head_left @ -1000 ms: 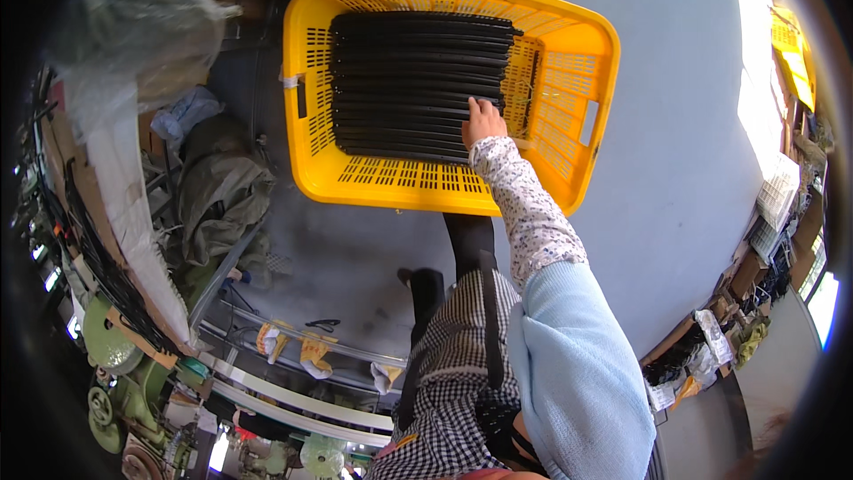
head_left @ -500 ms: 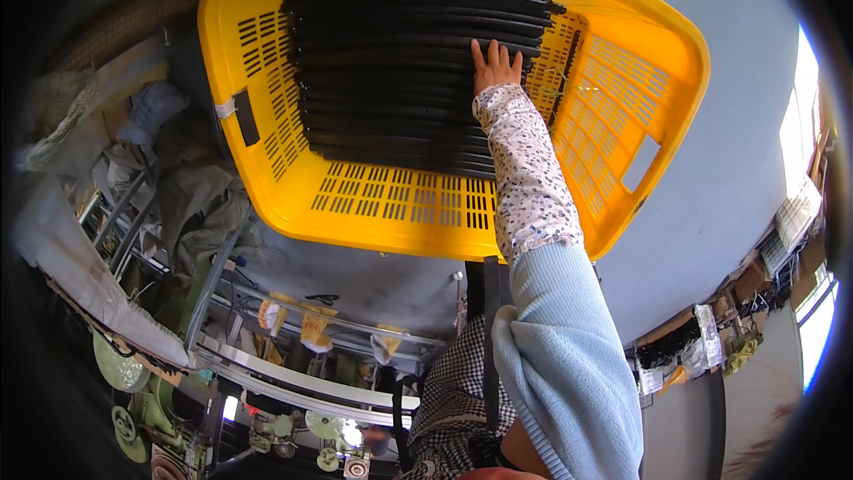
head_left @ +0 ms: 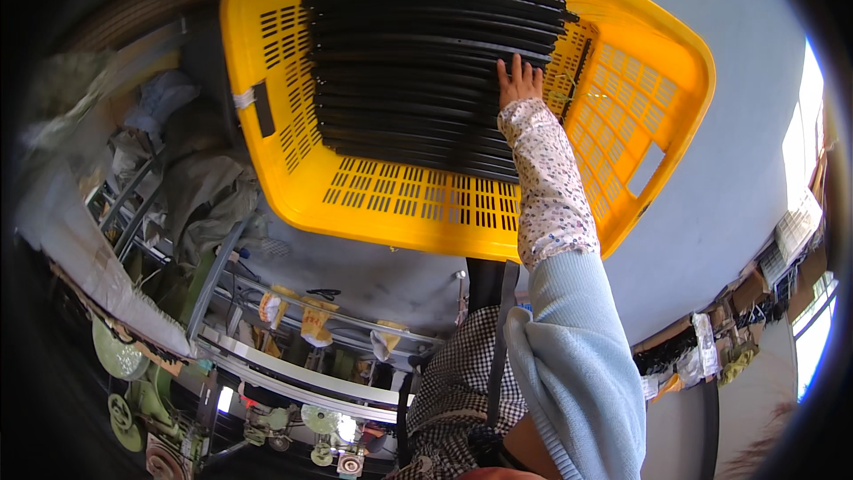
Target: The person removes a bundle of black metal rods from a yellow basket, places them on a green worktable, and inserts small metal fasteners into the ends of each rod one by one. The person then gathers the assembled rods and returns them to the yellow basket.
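Down in the upper half of the view, the right hand [head_left: 519, 82] rests on a stack of long black curved strips [head_left: 409, 71], its fingers [head_left: 515, 66] stretched out and lying flat against the top of the stack near its right end. The hand is open, not pinching anything, though whether the fingertips hook over an edge cannot be told. The arm comes up from the lower edge — a light blue sleeve [head_left: 577, 373] first, then a floral-print cuff [head_left: 553, 187] running to the wrist.

The strips lie side by side inside a yellow slotted plastic basket [head_left: 418, 204], filling most of its left and middle part; the right part of the basket shows bare yellow mesh. The basket sits on a grey floor [head_left: 711, 196].

The left hand does not show. A checkered garment [head_left: 458, 382] appears at the bottom centre. To the left and below stand green machines with wheels [head_left: 120, 360], a metal rail [head_left: 293, 373] and bundled cloth [head_left: 200, 196] — all well apart from the basket's contents.
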Demonstrator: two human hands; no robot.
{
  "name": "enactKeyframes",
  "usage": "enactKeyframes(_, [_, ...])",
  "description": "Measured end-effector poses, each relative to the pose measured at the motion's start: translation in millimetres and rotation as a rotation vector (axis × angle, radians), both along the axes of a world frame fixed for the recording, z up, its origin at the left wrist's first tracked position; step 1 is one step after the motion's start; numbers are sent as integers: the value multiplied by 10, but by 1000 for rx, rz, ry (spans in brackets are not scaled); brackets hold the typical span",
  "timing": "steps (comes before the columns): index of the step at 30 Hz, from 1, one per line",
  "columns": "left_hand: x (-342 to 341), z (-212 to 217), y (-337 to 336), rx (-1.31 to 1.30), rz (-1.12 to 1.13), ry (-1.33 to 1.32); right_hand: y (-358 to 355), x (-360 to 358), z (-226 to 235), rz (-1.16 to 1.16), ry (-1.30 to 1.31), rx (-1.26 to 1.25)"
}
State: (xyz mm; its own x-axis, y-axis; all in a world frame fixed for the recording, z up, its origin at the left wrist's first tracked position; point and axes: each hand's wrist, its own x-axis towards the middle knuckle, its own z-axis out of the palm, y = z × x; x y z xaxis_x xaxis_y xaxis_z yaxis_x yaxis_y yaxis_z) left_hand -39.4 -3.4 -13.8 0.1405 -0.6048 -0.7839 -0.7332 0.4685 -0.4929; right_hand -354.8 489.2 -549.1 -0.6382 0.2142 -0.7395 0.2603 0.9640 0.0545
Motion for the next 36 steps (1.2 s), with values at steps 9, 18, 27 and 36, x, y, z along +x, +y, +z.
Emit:
enactKeyframes(9, [710,366,-85,113,67,193,-575,936,1139,-76,-117,-220])
enactKeyframes(18, [1751,-64,-639,122,228,525,-758,951,2764,-43,109,-180])
enactKeyframes(27, [2587,-1288,-1446,149,508,798,-2145,169,3455,209,299,-127])
enactKeyframes(36, [3103,-2001,-2773,-69,736,957,-6280,1230,3733,841,-114,-896])
